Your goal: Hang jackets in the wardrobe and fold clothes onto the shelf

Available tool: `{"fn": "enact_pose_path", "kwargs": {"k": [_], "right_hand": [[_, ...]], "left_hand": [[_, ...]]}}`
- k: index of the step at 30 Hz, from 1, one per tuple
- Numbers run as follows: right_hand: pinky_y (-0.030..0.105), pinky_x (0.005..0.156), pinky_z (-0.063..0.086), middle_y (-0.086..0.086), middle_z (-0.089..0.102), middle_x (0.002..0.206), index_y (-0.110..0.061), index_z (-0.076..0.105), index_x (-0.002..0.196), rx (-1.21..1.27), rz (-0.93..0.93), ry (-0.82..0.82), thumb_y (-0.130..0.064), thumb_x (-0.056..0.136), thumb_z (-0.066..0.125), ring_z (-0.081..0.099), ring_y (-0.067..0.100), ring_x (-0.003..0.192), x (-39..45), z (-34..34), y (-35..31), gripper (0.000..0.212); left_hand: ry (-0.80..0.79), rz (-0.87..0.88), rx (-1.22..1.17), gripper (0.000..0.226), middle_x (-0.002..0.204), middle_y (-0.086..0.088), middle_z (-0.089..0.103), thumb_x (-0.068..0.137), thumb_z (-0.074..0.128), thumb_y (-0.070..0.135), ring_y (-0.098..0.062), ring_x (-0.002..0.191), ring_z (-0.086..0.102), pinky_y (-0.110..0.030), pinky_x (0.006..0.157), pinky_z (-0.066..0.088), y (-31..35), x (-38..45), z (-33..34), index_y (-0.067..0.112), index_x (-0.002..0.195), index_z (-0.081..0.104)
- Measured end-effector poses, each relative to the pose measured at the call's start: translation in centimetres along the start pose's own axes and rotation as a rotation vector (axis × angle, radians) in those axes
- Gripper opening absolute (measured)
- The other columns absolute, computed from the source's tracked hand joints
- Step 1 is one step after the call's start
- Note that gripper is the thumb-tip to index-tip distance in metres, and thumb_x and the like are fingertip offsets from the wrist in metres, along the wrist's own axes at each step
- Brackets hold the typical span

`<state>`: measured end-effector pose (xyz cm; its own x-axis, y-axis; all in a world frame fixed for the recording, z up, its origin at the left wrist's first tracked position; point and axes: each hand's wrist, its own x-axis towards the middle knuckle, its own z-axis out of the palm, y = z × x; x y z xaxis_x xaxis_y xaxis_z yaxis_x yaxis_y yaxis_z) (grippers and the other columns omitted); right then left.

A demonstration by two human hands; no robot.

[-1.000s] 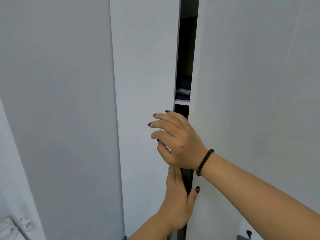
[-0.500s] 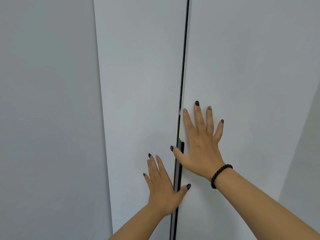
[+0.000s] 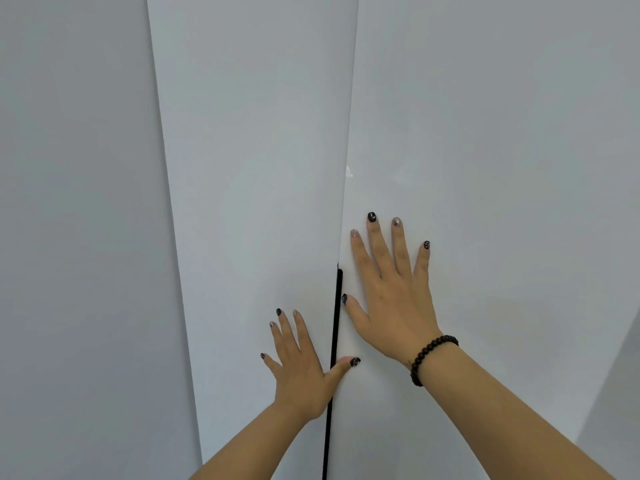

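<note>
Two white wardrobe doors fill the view, meeting at a thin seam. My left hand [image 3: 298, 365] lies flat with spread fingers on the left door [image 3: 252, 168], its thumb reaching across the black handle strip [image 3: 334, 341] at the seam. My right hand [image 3: 391, 289], a black bead bracelet on its wrist, presses flat on the right door [image 3: 485, 133], thumb beside the strip. Both doors are shut. No jackets, clothes or shelf are visible; the wardrobe's inside is hidden.
A plain white panel [image 3: 76, 237] stands to the left of the left door. A darker grey wall surface [image 3: 620, 393] shows at the lower right edge.
A second ago the doors stood ajar with folded clothes on a shelf visible in the gap. Both hands moved from the door edges to flat palms, and the gap has shut.
</note>
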<state>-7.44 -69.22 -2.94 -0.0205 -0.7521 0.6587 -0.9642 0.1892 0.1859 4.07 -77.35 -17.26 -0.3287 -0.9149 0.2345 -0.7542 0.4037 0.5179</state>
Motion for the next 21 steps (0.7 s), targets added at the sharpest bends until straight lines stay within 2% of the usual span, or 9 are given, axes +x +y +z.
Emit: {"fn": "enact_pose_path", "kwargs": {"k": [6,10,13,15,16,19,21], "right_hand": [[0.06,0.115,-0.006,0.005,-0.028,0.156,-0.02,-0.012,0.152,-0.065,0.008,-0.056,-0.044,0.093,0.042,-0.029,0.03,0.142,1.2,1.5,1.2,0.083],[0.059,0.115,-0.008,0.003,-0.03,0.156,-0.021,-0.014,0.151,-0.063,0.046,-0.071,-0.026,0.09,0.039,-0.029,0.029,0.142,1.7,2.4,1.3,0.081],[0.058,0.115,-0.007,0.001,-0.033,0.154,-0.022,-0.015,0.151,-0.053,0.075,-0.094,-0.019,0.087,0.036,-0.032,0.026,0.141,2.0,2.9,1.6,0.082],[0.057,0.115,-0.008,0.0,-0.036,0.153,-0.023,-0.016,0.151,-0.069,0.086,-0.108,-0.018,0.087,0.036,-0.034,0.025,0.14,2.1,3.2,2.0,0.082],[0.057,0.115,-0.008,0.0,-0.037,0.152,-0.023,-0.017,0.151,-0.073,0.093,-0.116,-0.018,0.087,0.036,-0.035,0.024,0.139,2.1,3.3,2.2,0.083],[0.058,0.115,-0.007,0.0,-0.039,0.151,-0.022,-0.02,0.15,-0.099,0.114,-0.138,-0.019,0.089,0.036,-0.037,0.025,0.138,2.3,3.7,2.3,0.083],[0.058,0.115,-0.007,0.0,-0.04,0.151,-0.022,-0.021,0.149,-0.108,0.127,-0.145,-0.02,0.089,0.037,-0.037,0.025,0.138,2.5,4.0,2.2,0.083]], "left_hand": [[0.044,0.001,0.061,0.124,0.141,-0.006,-0.055,0.05,-0.007,0.1,-0.028,0.136,-0.043,-0.065,0.112,-0.003,0.3,2.8,0.5,0.017,0.132,-0.05],[0.105,-0.002,0.069,0.121,0.145,-0.011,-0.05,0.05,-0.013,0.098,-0.03,0.137,-0.04,-0.068,0.113,0.003,0.5,4.4,1.5,0.019,0.135,-0.048],[0.181,0.006,-0.048,0.111,0.156,-0.014,-0.026,0.058,-0.007,0.097,-0.032,0.144,-0.021,-0.073,0.108,0.01,1.1,4.8,2.5,0.029,0.14,-0.039],[0.186,0.011,-0.085,0.107,0.158,-0.017,-0.014,0.063,-0.006,0.094,-0.034,0.146,-0.009,-0.075,0.104,0.016,1.7,5.2,2.5,0.028,0.142,-0.035],[0.179,0.016,-0.094,0.106,0.158,-0.02,-0.007,0.066,-0.005,0.092,-0.037,0.147,-0.002,-0.077,0.1,0.021,2.0,5.4,2.5,0.025,0.145,-0.03],[0.154,0.029,-0.088,0.104,0.153,-0.034,0.015,0.078,0.002,0.084,-0.049,0.14,0.023,-0.079,0.087,0.034,2.7,6.3,2.6,0.01,0.151,0.001],[0.143,0.036,-0.079,0.104,0.15,-0.039,0.019,0.082,0.002,0.081,-0.054,0.137,0.027,-0.079,0.085,0.035,2.8,6.6,2.8,0.002,0.149,0.012]]}}
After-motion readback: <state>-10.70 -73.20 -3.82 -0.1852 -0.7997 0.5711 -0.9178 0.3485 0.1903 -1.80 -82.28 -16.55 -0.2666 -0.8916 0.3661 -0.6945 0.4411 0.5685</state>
